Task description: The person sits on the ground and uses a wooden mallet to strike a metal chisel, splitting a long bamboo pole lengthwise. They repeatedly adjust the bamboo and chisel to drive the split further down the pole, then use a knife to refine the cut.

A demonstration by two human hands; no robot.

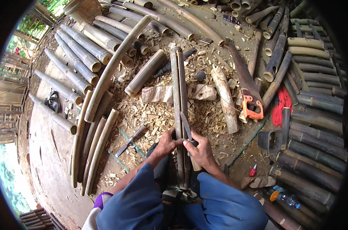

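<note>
We judge slotted bamboo pole [176, 88] stiff, lightish (splintery, perhaps); best held at near half, where left hand [166, 144] curls fingers; right hand [202, 151] grips knife [185, 124].

Between the left hand [165, 145] and the bamboo lengths [100, 153] at left, low room opens over the wood shavings [154, 119], with a chisel [130, 140] lying aslant in it. The slit bamboo pole [177, 107] bars a low sideways pass between the hands; the knife [185, 124] juts forward by its right edge. Right of the right hand [201, 150], open floor [235, 148] reaches a green cord [250, 139]; farther forward, the pale log [225, 101] and handsaw [245, 78] block the way.
</note>
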